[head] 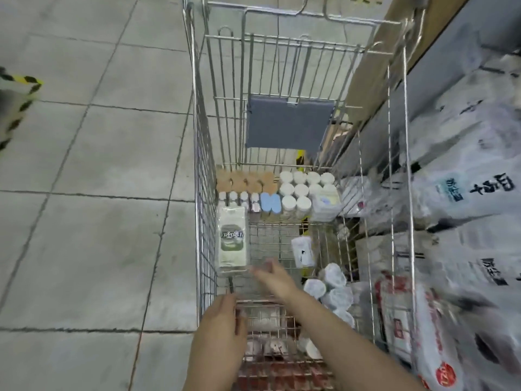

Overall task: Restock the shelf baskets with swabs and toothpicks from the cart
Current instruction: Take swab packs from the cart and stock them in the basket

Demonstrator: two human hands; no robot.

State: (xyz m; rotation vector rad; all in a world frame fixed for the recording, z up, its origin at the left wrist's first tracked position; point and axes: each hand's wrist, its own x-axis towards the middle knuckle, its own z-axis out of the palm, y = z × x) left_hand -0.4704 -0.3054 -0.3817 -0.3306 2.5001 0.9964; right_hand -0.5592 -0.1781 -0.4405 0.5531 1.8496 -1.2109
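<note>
Hands first: your right hand (pixel 269 273) reaches down into the silver wire shopping cart (pixel 203 170), its fingers blurred just beside the near end of a tall white pack with a green label (pixel 232 239); you cannot tell whether they grip anything. Your left hand (pixel 222 320) hangs over the cart's near left corner with fingers loosely curled, holding nothing you can see. Along the cart's far edge stand tan round-lidded tubs (pixel 246 180), white round-lidded jars (pixel 303 187), two blue-capped containers (pixel 270 203) and small white bottles (pixel 238 198). A small white packet (pixel 303 251) lies near the right wall. White printed sacks (pixel 462 193) are stacked outside the cart's right side, above the grey tiled floor (pixel 98 165).
</note>
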